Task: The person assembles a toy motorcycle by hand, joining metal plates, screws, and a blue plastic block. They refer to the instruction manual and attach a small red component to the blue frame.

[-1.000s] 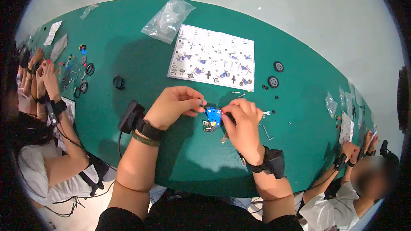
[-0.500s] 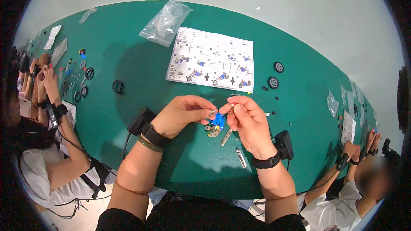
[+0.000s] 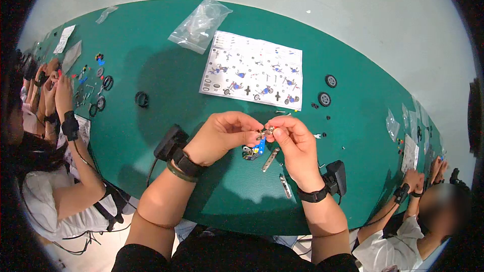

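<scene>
Over the table, my left hand (image 3: 224, 135) pinches a small metal piece (image 3: 260, 135) between thumb and fingertips. Its tip meets that of my right hand (image 3: 294, 139), whose thumb and forefinger are closed on a tiny shiny metal part (image 3: 271, 129), too small to name. Just below the hands lies a partly built model (image 3: 256, 150) with blue, yellow and metal pieces, its upper part covered by my fingers. Two perforated metal strips, one strip (image 3: 271, 160) beside the model and another strip (image 3: 286, 186) closer to me, rest on the green table.
Beyond my hands lies a printed instruction sheet (image 3: 254, 70), with a clear plastic bag (image 3: 200, 26) at its upper left. Two wheels (image 3: 324, 99) are to the right, black tyres (image 3: 142, 99) to the left. Other people's hands (image 3: 63, 95) work at both sides.
My hands have come together, so the small metal parts in their fingertips now meet or nearly meet. The view has shifted slightly; the model and strips stay on the table.
</scene>
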### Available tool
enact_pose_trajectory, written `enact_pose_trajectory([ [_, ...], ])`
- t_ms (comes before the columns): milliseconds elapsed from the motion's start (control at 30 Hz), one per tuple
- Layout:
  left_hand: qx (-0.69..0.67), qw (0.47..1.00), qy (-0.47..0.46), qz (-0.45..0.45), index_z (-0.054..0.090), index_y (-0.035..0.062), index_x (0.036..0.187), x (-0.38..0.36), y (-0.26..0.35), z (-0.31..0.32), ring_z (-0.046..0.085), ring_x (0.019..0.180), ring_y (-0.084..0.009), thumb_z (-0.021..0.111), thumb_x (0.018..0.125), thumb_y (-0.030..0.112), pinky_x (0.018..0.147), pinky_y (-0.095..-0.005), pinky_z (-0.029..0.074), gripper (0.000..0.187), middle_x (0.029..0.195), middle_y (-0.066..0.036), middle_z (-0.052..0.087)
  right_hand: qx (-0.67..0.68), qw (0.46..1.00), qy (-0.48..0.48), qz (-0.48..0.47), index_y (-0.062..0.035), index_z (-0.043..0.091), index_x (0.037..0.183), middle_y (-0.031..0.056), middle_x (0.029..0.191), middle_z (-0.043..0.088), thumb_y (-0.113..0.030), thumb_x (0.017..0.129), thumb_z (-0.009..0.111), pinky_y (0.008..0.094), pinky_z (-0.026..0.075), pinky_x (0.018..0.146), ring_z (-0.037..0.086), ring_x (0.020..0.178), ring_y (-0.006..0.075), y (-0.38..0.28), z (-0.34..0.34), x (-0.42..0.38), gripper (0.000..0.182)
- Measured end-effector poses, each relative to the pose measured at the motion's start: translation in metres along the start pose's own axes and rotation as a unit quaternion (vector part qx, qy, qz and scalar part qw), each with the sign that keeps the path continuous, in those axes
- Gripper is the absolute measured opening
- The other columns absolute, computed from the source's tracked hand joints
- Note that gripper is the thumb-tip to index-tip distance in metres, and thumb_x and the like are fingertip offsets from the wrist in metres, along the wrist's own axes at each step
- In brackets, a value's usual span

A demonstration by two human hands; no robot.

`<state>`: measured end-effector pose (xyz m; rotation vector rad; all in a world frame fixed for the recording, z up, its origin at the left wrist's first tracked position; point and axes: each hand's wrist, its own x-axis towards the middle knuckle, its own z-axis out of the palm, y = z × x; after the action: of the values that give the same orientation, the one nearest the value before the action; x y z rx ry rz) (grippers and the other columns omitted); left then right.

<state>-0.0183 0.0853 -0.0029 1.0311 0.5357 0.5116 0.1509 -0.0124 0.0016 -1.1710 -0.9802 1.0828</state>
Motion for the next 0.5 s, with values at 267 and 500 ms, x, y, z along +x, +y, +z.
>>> enact_pose_trajectory([
  [267,0.012,1.000,-0.020,0.016,0.063,0.0020,0.093,-0.0007,-0.0016,-0.0026,0.065,0.082,-0.0128,0.068,0.081,-0.001,0.076,-0.0275,0.054,0.013,0.089,-0.006,0.067,-0.127,0.987,-0.010,-0.094,-0.0028,0.063,0.102,0.0065,0.101,0.058,0.001,0.089,0.057,0.0248,0.047,0.078,0.056,0.092,0.0112,-0.0099,0.0028,-0.0008,0.015],
  [500,0.021,0.997,-0.013,0.068,0.064,0.0031,0.092,-0.0005,-0.0073,0.0026,0.061,0.081,-0.0074,0.068,0.083,0.000,0.072,-0.0223,0.051,0.011,0.087,-0.003,0.067,-0.138,0.984,-0.027,-0.108,-0.0030,0.063,0.103,0.0066,0.102,0.058,0.001,0.087,0.059,0.0245,0.047,0.077,0.056,0.091,0.0118,-0.0105,0.0057,-0.0010,0.016],
])
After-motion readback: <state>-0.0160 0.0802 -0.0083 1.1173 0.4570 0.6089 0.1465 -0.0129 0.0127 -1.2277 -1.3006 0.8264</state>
